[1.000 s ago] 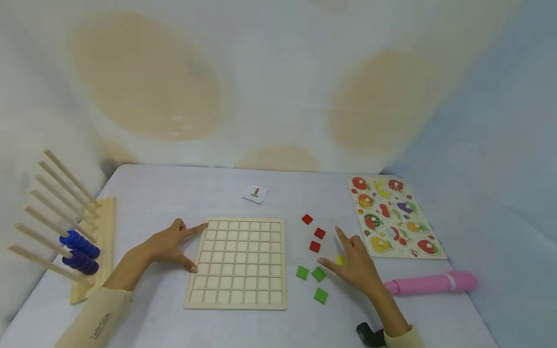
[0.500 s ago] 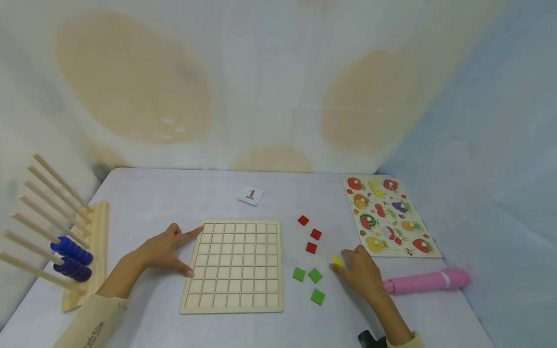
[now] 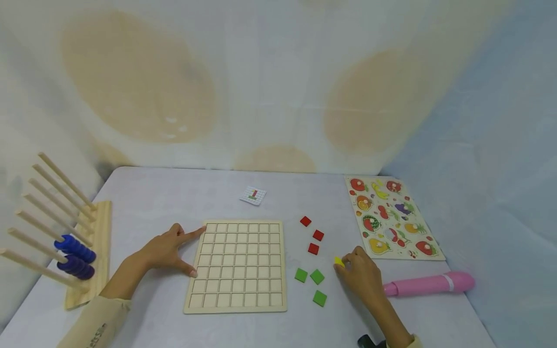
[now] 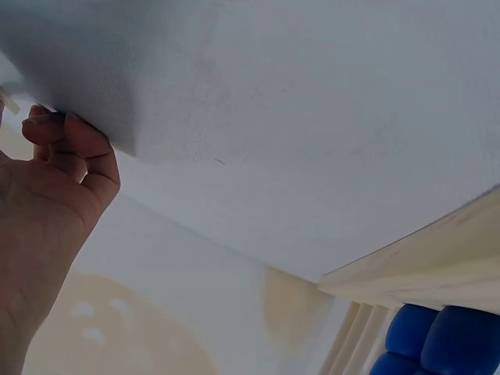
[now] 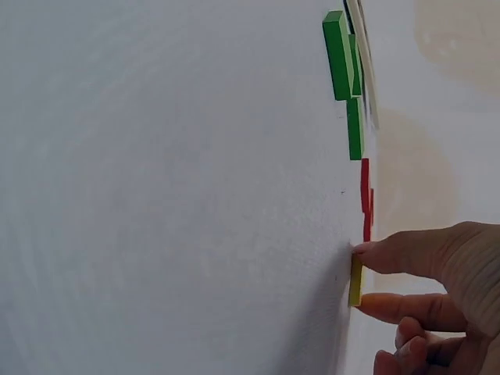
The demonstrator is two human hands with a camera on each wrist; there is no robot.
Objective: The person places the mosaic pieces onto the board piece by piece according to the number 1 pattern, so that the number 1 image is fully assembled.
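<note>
Firstly, lettering: one line of dark script on the left sleeve (image 3: 96, 325), set at a slant, too small and foreshortened to read in full.

Item: yellow tile (image 3: 339, 261), at the right of the counter (image 3: 300, 193), just beside the green tiles. Whether it lies on the surface or is slightly raised, I cannot tell.

Item: right grip (image 3: 359, 274), a bare hand, thumb and a finger clamped on opposite edges of the yellow tile (clearest from the right wrist).

Item: left grip (image 3: 167, 248), a bare hand, index finger and thumb spread apart, their tips at the left edge of the board; remaining fingers curled loosely.

Item: board (image 3: 236, 266), pale wood, ruled in squares.

Item: green tiles (image 3: 317, 276), three, lying between board and right grip.

Item: red tiles (image 3: 313, 249), three, beyond the green.

Item: card (image 3: 253, 195), beyond the board, printed with a grid and a small red-and-green figure.

Item: fruit panel (image 3: 393, 217), far right, pictures of bananas, grapes, watermelon, pineapple and others.

Item: pink object (image 3: 431, 283), elongated, pale band near one end, near the right grip.

Item: peg frame (image 3: 104, 232), wooden, far left, seven rods; blue beads (image 3: 76, 246) on one, indigo beads (image 3: 77, 268) on its neighbour.
</note>
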